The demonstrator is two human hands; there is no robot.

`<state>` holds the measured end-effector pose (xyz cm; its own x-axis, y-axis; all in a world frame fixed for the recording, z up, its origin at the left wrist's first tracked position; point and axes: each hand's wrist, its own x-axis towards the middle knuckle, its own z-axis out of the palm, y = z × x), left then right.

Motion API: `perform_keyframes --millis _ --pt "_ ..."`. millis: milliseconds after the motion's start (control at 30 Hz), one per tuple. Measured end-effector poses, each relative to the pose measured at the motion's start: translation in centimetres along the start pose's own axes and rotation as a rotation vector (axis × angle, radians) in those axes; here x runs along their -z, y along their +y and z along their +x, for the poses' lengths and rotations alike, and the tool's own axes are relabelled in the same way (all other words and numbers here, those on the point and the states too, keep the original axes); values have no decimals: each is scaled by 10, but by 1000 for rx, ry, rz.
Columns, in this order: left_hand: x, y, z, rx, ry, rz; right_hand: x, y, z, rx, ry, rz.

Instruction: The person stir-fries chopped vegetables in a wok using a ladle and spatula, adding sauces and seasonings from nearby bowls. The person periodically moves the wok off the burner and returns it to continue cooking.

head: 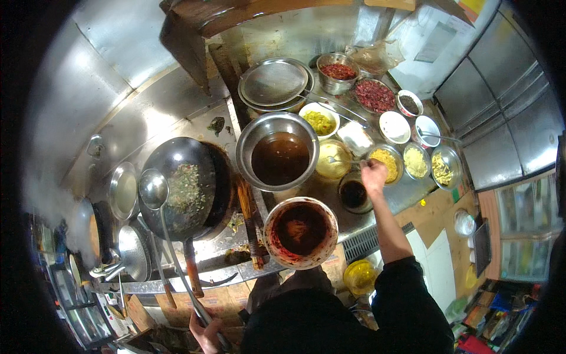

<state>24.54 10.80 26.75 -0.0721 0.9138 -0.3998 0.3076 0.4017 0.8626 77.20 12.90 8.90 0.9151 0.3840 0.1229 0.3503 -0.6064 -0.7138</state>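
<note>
My left hand (208, 332) grips the handle of a long metal ladle (154, 189), whose bowl hangs over the left side of a black wok (152, 212). Chopped green food with red bits (186, 190) lies in the wok, and the wok's wooden handle (193, 270) points toward me. My right hand (374, 175) is closed around the handle of a small metal spoon (347, 161). The spoon's tip rests in a bowl of pale yellow powder (332, 170). Just below my right hand sits a container of dark liquid (352, 193).
A steel basin of brown liquid (281, 155) stands right of the wok, with a bucket of dark red sauce (300, 234) nearer me. Bowls of chopped yellow ingredients (415, 161) and dried red chillies (375, 95) fill the right counter. A bamboo brush (250, 221) lies beside the stove.
</note>
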Motion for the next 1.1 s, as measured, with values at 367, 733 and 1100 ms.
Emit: perform_keyframes --millis 367,733,1100 --pt "54 -24 1 -13 102 -49 44 -102 -23 53 -92 711" --pt "99 -47 -2 -27 107 -30 1 -229 -87 180 -259 691" --pt "54 -41 3 -21 98 -96 89 -30 4 169 214 208"
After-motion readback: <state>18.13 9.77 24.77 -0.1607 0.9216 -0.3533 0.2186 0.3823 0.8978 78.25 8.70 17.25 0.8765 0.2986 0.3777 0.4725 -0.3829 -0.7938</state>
